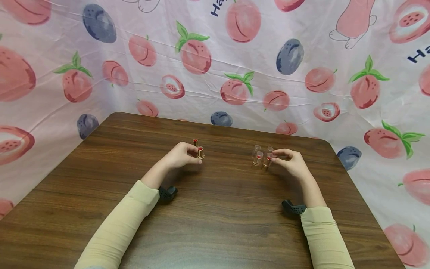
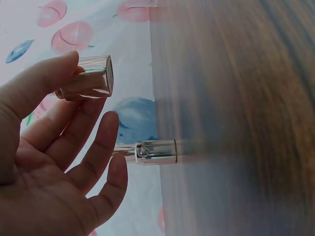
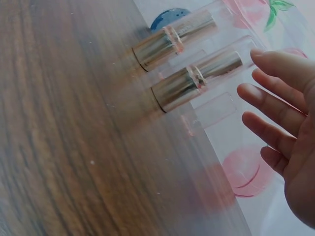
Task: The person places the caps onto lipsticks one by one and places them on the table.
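In the head view, my left hand [image 1: 183, 154] pinches a gold lipstick tube [image 1: 200, 152] with a red top, thumb on one side and fingers on the other. The left wrist view shows this tube's shiny base [image 2: 93, 81] held off the table. Beyond it a second gold lipstick [image 1: 195, 142] stands upright, uncapped. My right hand [image 1: 291, 163] is at two gold lipsticks under clear caps, its fingertips right beside the nearer capped lipstick [image 1: 267, 161]. In the right wrist view its fingers are relaxed and spread. The other capped lipstick [image 1: 257, 160] stands to the left.
Two loose clear caps, a left one [image 1: 256, 150] and a right one [image 1: 270, 150], stand behind the capped lipsticks. The brown wooden table [image 1: 215, 209] ends at a fruit-print curtain [image 1: 201, 89] along its back and sides.
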Action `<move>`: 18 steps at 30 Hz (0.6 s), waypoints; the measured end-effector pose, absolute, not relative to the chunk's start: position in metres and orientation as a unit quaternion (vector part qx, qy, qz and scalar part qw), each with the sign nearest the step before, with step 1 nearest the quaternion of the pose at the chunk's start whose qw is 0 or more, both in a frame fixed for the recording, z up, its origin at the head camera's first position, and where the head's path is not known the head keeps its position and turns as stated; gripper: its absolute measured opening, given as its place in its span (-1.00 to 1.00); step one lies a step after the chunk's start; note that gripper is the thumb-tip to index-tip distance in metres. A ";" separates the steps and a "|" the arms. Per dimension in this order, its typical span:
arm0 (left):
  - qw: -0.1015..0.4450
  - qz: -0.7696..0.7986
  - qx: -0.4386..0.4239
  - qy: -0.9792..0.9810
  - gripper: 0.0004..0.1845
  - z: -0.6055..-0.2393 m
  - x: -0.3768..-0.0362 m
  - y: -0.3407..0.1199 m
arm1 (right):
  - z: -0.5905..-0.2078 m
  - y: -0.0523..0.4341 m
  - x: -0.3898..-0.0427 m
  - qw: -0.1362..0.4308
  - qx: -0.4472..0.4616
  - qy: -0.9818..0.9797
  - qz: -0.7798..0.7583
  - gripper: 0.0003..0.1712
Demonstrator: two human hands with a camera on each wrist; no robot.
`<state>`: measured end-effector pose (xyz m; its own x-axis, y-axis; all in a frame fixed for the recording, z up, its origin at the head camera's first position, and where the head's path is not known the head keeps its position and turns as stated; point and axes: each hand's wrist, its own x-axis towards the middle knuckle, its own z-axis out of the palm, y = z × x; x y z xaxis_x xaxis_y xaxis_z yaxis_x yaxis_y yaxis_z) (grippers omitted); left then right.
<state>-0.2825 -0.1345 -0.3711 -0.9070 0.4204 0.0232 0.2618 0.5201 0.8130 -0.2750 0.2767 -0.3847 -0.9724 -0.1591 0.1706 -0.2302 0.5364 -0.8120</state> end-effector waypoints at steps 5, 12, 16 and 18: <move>0.092 0.446 0.199 0.868 -0.70 -0.367 -0.278 -0.131 | -0.383 0.280 -0.274 0.052 0.108 -0.878 0.464 -0.61; 0.092 0.452 0.203 0.864 -0.72 -0.363 -0.275 -0.126 | -0.385 0.283 -0.277 0.085 0.106 -0.877 0.460 -0.62; 0.086 0.451 0.213 0.863 -0.75 -0.361 -0.273 -0.124 | -0.388 0.285 -0.278 0.102 0.107 -0.873 0.465 -0.59; 0.082 0.451 0.221 0.861 -0.76 -0.359 -0.272 -0.123 | -0.390 0.286 -0.279 0.109 0.100 -0.871 0.468 -0.58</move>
